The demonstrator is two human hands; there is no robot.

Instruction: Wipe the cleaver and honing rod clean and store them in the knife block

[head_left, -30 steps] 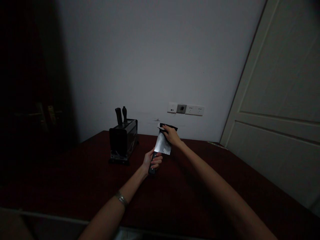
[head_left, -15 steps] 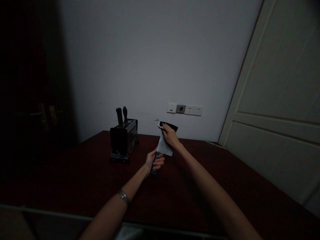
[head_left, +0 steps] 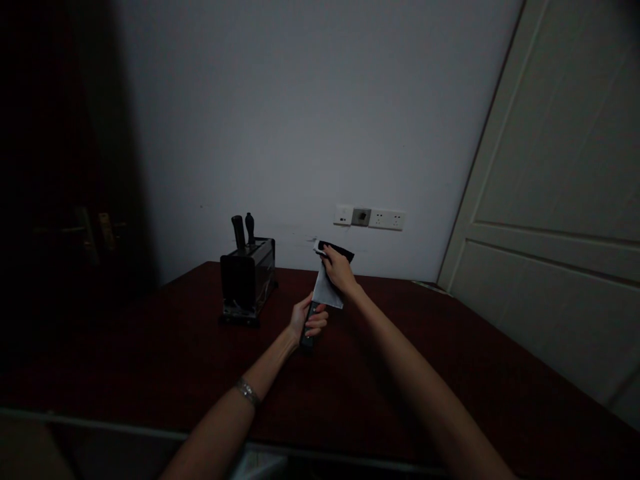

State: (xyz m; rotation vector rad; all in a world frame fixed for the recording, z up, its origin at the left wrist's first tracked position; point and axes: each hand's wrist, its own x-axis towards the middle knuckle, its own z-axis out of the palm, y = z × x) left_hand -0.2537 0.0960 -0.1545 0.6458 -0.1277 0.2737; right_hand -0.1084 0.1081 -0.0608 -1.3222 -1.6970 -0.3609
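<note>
A cleaver [head_left: 326, 292] with a broad silver blade and a black handle is held tilted above the dark red table. My left hand [head_left: 301, 319] is closed around its handle. Over the far part of the blade lies a flat black cloth-like piece [head_left: 343, 251] with a pale edge at its left. My right hand [head_left: 339, 268] has its fingers bent over this piece and rests against the blade. The fingertips are partly hidden, and the material of the black piece is hard to make out in the dim light.
On the left of the table [head_left: 395, 373] stands a knife block [head_left: 264, 270] with dark ends and two black-handled tools [head_left: 239, 231] upright in it. Wall sockets [head_left: 386, 220] are behind the table. A pale panelled door [head_left: 555, 200] borders the right side.
Both hands and the cleaver have shifted very slightly up and left. The grip on the handle and the black piece on the blade look the same.
</note>
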